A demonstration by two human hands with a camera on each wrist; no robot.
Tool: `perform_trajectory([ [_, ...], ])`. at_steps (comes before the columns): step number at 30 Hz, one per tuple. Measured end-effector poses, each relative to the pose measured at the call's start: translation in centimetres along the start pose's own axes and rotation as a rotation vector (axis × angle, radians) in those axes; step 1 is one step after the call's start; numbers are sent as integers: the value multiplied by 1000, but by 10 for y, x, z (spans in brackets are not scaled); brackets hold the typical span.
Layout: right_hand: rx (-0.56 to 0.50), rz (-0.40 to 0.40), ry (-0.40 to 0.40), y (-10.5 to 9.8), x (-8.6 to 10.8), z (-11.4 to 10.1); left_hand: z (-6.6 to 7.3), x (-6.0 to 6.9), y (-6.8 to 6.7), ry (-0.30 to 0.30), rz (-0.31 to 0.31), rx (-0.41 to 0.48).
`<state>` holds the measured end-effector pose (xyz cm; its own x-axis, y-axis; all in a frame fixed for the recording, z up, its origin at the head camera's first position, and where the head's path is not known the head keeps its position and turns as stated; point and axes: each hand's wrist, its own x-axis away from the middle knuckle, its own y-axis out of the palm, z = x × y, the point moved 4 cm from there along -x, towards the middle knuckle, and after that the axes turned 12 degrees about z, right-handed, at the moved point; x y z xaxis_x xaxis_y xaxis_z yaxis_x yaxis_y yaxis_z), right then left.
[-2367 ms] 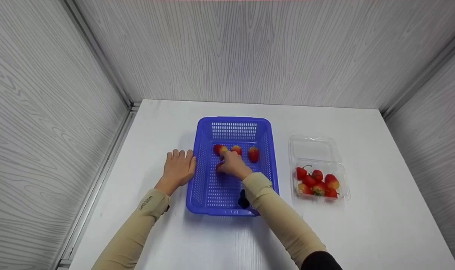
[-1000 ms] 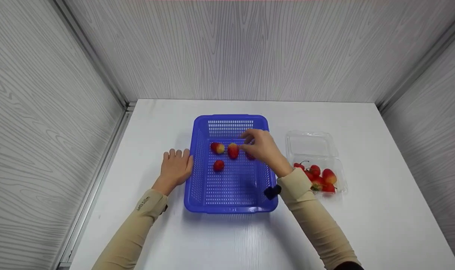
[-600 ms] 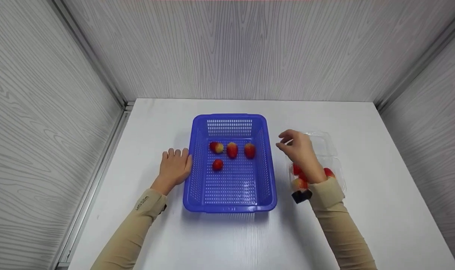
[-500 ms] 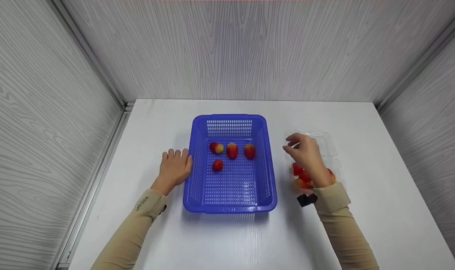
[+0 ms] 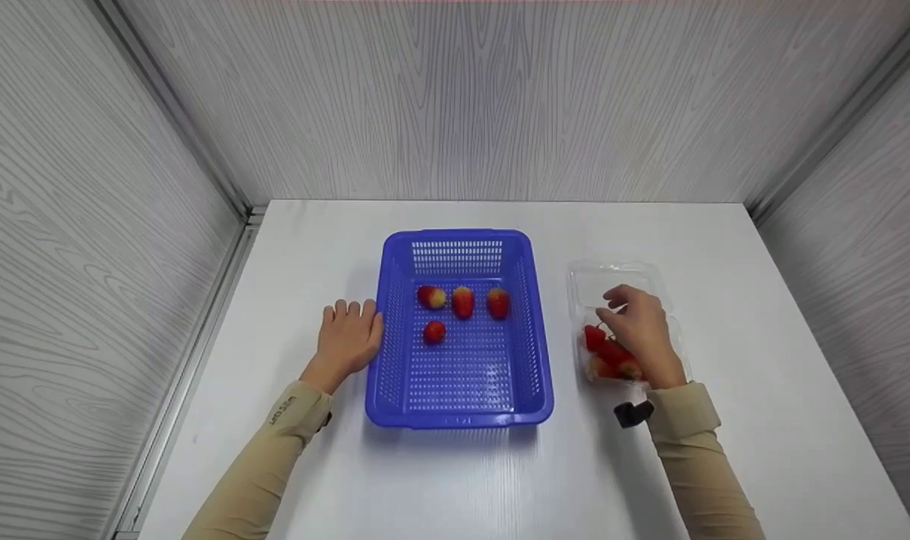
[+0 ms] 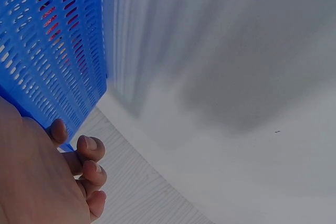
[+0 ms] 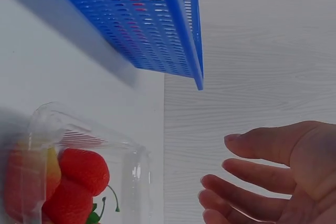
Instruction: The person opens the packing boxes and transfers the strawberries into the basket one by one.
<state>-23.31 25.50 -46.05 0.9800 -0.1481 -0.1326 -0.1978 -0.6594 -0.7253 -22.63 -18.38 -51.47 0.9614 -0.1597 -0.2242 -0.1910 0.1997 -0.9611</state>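
A blue perforated basket (image 5: 455,421) stands mid-table, holding several red and yellow strawberries (image 5: 463,302). My left hand (image 5: 347,337) rests against its left rim with the thumb side, fingers pointing forward; in the left wrist view the fingertips bend slightly beside the basket wall. To the right lies a clear plastic clamshell box (image 5: 586,283), its lid folded back, with more strawberries (image 5: 608,352) inside. Over that box hovers my right hand (image 5: 638,326), which holds nothing. Its thumb and fingers are apart in the right wrist view, and it covers part of the box.
The white tabletop (image 5: 455,487) carries the basket and the box. Grey wood-grain panels (image 5: 455,105) stand behind the table and on both sides. A strip of tabletop separates the basket from the box.
My right hand has left the basket and moved right and nearer to the clear box. A strawberry it touched earlier lies in the basket. The left hand stays at the rim.
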Motion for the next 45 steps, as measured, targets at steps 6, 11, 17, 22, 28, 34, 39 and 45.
perform_trajectory([
  [6, 56, -38, 95, 7, 5, 24, 0, 0, 0, -1, 15, -10],
  [11, 82, -90, 140, 19, 9, 45, 0, -1, 1, -5, 17, -12],
  [17, 87, -116, 168, 37, 11, 61, 0, -1, 1, -15, -4, -8],
  [22, 47, -84, 141, 50, 11, 66, -1, -1, 1, -20, -14, -12],
  [28, 80, -52, 167, 59, 13, 70, 0, 0, 1, -9, -10, -15],
  [34, 161, 2, 154, 64, 16, 69, 2, 0, 0, 1, 8, -10],
  [39, 166, 27, 148, 66, 17, 69, 2, 0, -1, 1, 13, -5],
  [45, 93, 31, 218, 63, 20, 70, 1, 0, -1, -6, 15, 4],
])
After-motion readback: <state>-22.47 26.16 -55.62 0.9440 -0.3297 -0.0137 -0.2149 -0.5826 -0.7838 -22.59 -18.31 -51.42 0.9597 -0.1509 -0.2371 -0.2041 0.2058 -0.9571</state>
